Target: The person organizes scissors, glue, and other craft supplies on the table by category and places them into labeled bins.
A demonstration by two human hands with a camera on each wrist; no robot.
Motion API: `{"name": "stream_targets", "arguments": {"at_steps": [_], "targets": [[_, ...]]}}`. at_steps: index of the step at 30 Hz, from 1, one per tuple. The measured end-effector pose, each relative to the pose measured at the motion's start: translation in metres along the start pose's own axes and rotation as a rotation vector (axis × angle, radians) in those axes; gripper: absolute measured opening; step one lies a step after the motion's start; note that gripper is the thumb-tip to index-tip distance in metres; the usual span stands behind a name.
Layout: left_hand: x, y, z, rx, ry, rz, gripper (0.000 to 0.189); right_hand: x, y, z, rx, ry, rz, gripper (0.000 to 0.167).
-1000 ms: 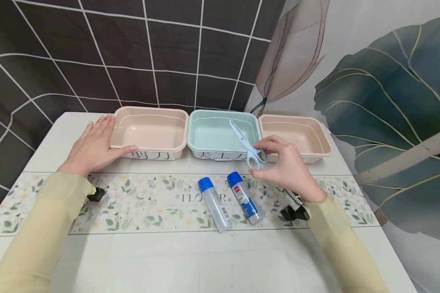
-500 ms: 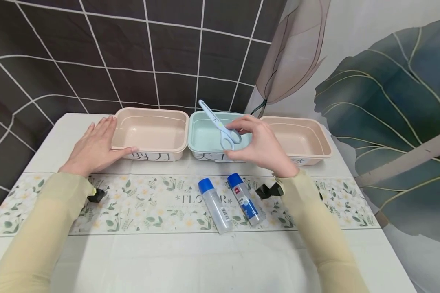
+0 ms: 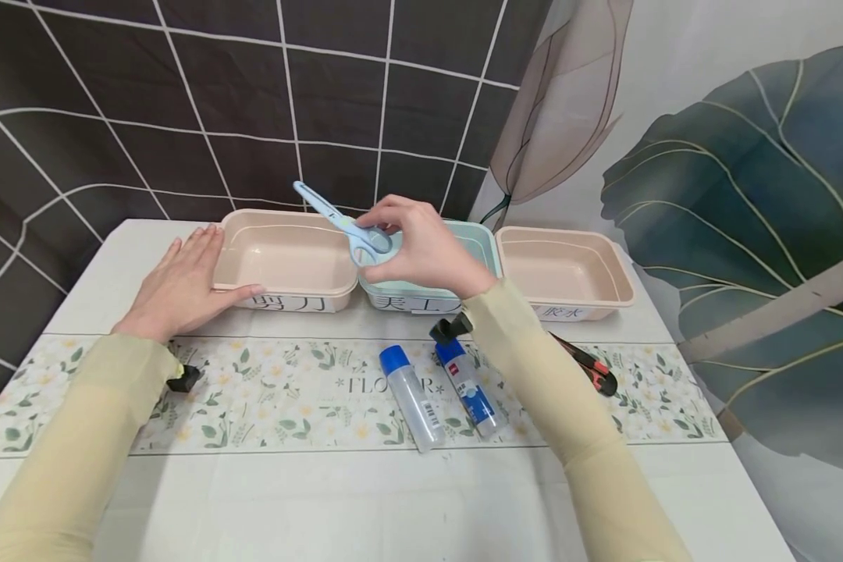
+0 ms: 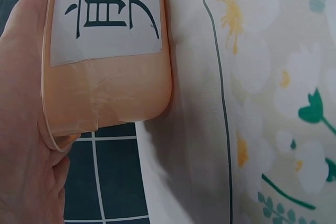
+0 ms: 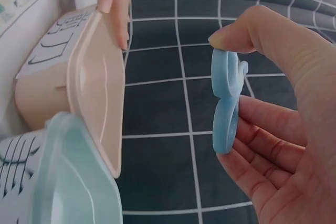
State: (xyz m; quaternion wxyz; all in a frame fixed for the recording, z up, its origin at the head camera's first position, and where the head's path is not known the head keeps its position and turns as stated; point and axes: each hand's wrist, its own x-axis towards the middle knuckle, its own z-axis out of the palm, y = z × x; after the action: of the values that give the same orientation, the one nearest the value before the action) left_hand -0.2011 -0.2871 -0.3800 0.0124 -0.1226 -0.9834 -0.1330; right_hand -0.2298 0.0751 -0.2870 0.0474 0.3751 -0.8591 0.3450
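Observation:
My right hand (image 3: 421, 246) pinches light blue scissors (image 3: 337, 218) by their handle loops, over the gap between the left pink bin and the teal bin. The blades point up and left, above the far rim of the left bin. In the right wrist view, the thumb presses one loop (image 5: 224, 72) and the fingers lie behind the other. My left hand (image 3: 176, 281) rests on the left end of the pink bin (image 3: 288, 293), thumb along the front rim, fingers straight. Its white label (image 4: 107, 19) with black characters shows close up in the left wrist view.
The teal bin (image 3: 488, 250) and a second pink bin (image 3: 565, 269) stand in the same row. Two blue-capped glue bottles, one clear (image 3: 414, 406) and one blue-labelled (image 3: 474, 394), lie in front. A red-and-black utility knife (image 3: 593, 371) lies partly behind the right forearm.
My right hand has carried the scissors left, from between the teal and right bins to the left pink bin's edge. The utility knife has come into view. My left hand stays put.

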Motion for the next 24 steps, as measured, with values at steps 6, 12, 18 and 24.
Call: {"name": "stream_targets", "arguments": {"at_steps": [6,12,18,24], "targets": [[0.000,0.000,0.000,0.006,-0.005,-0.003,0.115,0.031,0.000,0.008,0.038,-0.018,-0.019,0.046],[0.002,0.001,0.000,-0.004,-0.002,-0.001,0.115,0.060,0.003,0.018,0.051,-0.042,0.029,0.046],[0.000,0.002,0.001,-0.011,0.010,-0.007,0.114,0.086,0.013,0.046,0.016,-0.100,0.088,0.046],[0.000,0.001,0.001,0.007,0.008,-0.008,0.115,0.099,0.022,0.075,-0.071,-0.193,0.178,0.050]]}}
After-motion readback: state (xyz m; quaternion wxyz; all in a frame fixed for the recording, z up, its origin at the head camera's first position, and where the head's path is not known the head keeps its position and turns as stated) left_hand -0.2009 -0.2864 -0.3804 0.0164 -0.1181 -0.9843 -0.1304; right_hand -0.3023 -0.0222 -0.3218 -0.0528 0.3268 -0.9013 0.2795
